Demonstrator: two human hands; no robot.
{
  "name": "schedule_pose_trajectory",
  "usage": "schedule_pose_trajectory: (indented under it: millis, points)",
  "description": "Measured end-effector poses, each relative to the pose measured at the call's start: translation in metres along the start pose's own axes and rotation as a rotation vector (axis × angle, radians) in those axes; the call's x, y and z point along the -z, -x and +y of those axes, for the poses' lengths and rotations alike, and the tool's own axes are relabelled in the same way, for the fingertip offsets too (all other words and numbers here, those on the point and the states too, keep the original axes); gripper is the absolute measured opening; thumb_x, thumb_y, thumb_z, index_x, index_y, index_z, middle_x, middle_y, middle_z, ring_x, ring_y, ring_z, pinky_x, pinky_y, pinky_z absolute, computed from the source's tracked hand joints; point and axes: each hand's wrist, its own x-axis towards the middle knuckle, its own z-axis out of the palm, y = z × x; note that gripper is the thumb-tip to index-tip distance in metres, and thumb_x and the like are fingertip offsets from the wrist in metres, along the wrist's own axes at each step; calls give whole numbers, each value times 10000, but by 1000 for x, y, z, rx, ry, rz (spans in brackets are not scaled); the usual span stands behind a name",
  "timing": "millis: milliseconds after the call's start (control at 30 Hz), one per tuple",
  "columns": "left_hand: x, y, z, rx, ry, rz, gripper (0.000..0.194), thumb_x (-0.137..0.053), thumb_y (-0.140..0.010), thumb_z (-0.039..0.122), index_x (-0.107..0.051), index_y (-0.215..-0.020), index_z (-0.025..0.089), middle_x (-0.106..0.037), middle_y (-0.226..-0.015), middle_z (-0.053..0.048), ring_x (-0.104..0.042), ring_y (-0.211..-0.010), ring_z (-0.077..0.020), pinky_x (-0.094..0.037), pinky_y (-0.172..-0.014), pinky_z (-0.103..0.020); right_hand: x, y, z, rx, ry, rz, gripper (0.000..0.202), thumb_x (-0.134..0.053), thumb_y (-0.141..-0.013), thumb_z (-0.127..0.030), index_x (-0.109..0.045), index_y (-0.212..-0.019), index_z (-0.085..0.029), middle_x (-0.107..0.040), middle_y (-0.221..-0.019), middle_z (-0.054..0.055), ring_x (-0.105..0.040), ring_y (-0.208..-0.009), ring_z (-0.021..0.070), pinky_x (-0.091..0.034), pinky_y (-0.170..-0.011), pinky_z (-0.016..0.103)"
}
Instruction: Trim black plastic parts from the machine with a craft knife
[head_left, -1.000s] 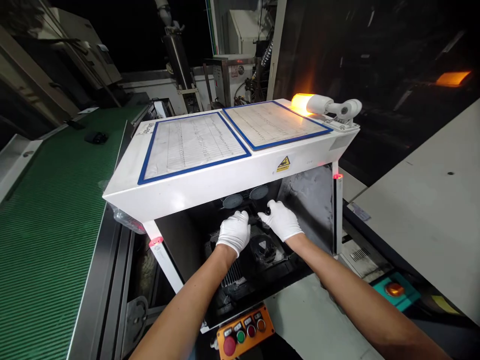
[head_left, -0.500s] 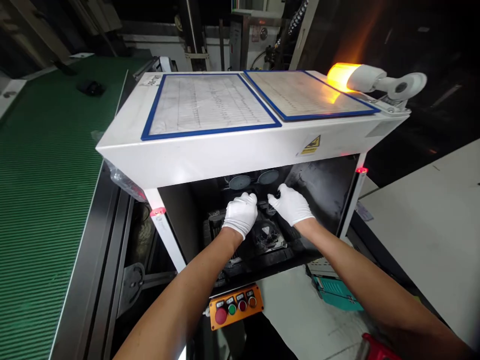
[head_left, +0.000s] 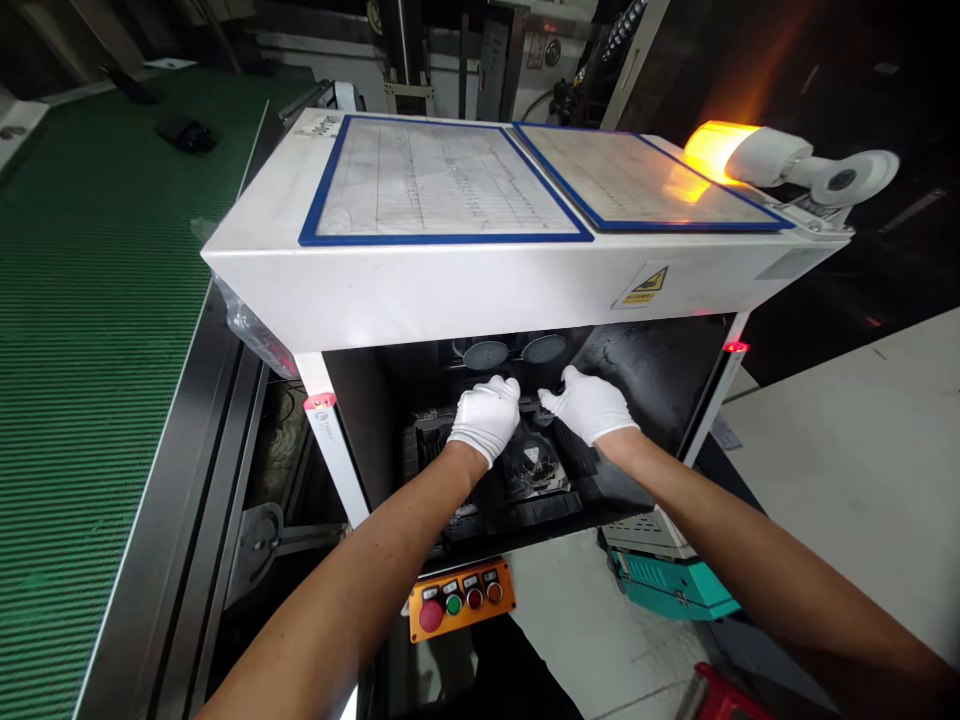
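Both hands, in white gloves, reach inside the dark chamber of a white machine (head_left: pixel 420 290). My left hand (head_left: pixel 486 418) is closed, its fingers curled over toward the back; whatever lies in them is hidden. To its right, my right hand (head_left: pixel 589 405) has its thumb and fingers bent round a small dark thing that I cannot make out. A black fixture (head_left: pixel 534 462) with a pale triangular mark lies below and between the hands. Just behind them hang two round grey discs, the left disc (head_left: pixel 485 355) and the right disc (head_left: pixel 544 348).
An orange button box (head_left: pixel 463 600) hangs below the opening. Posts with red lights flank the chamber, including the left post (head_left: pixel 330 440). A green ribbed conveyor (head_left: pixel 97 330) runs along the left. An orange lamp (head_left: pixel 724 150) glows on top, and a teal case (head_left: pixel 671 585) stands low right.
The view has shifted a little, so the machine's top sits slightly farther right. Both hands stay at nearly the same spot inside the chamber, with only slight finger movement.
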Motion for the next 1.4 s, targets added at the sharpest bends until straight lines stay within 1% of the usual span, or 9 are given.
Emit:
schedule_pose_trajectory:
  millis: [100,300,433,533,633,800,1100,1200,1400]
  points:
    - [0,0,1,-1,15,10,248,-410,-974,244,-573,-1092,98,-632,-982,-179,-680,-811,-350,-531,-626,-434,0,-12,8,61,15,15,439,-620,-976,-596,-651,-1067,-167,-704,-893,115,-696,-883,354,-525,-727,377]
    - [0,2,0,5,95,30,226,-451,-971,251,-585,-1089,113,-650,-978,-166,-697,-845,-346,-534,-663,-421,0,-19,21,160,90,28,439,-445,-1067,-539,-695,-986,-186,-706,-869,124,-694,-906,340,-488,-750,366]
    - [-7,0,-1,6,163,65,263,-412,-1005,286,-600,-1087,122,-664,-998,-174,-707,-890,-340,-531,-703,-417,-7,-14,24,190,94,137,492,-592,-974,-674,-681,-1019,-192,-707,-870,98,-690,-873,337,-448,-684,336]
    - [-15,-5,0,-3,202,117,357,-325,-1031,282,-627,-1068,98,-673,-966,-195,-715,-865,-359,-520,-681,-424,-10,-15,27,274,129,237,386,-559,-1032,-532,-651,-942,-168,-694,-856,100,-681,-838,297,-405,-664,316]
    - [-19,-8,3,28,237,137,436,-265,-1041,271,-647,-1034,61,-674,-951,-221,-718,-837,-371,-507,-665,-424,-4,-17,29,367,112,184,381,-430,-1092,-392,-623,-855,-164,-670,-810,102,-660,-805,251,-395,-684,304]
    - [-19,-6,6,81,290,169,444,-269,-1052,301,-642,-1046,60,-671,-970,-217,-716,-856,-351,-490,-686,-399,0,-13,27,390,110,178,376,-448,-1075,-443,-667,-1007,-144,-688,-938,119,-649,-905,259,-439,-766,292]
    - [-25,-4,8,82,309,225,419,-282,-1048,290,-643,-1039,77,-657,-958,-204,-698,-838,-335,-479,-660,-392,-13,-23,20,425,282,270,339,-383,-1002,-280,-597,-776,-145,-632,-793,127,-608,-796,250,-355,-683,303]
    - [-23,-2,9,94,346,198,439,-256,-1050,294,-635,-1048,71,-657,-975,-212,-696,-863,-356,-485,-673,-420,-17,-21,21,362,261,296,359,-359,-1023,-295,-617,-831,-138,-636,-813,119,-603,-779,247,-329,-655,305]
    - [2,-2,7,132,410,2,401,-390,-1026,379,-634,-1173,96,-672,-1138,-206,-672,-1050,-353,-502,-857,-459,-14,-21,17,261,210,133,342,-389,-1056,-312,-667,-984,-127,-668,-939,127,-632,-900,261,-389,-714,290]
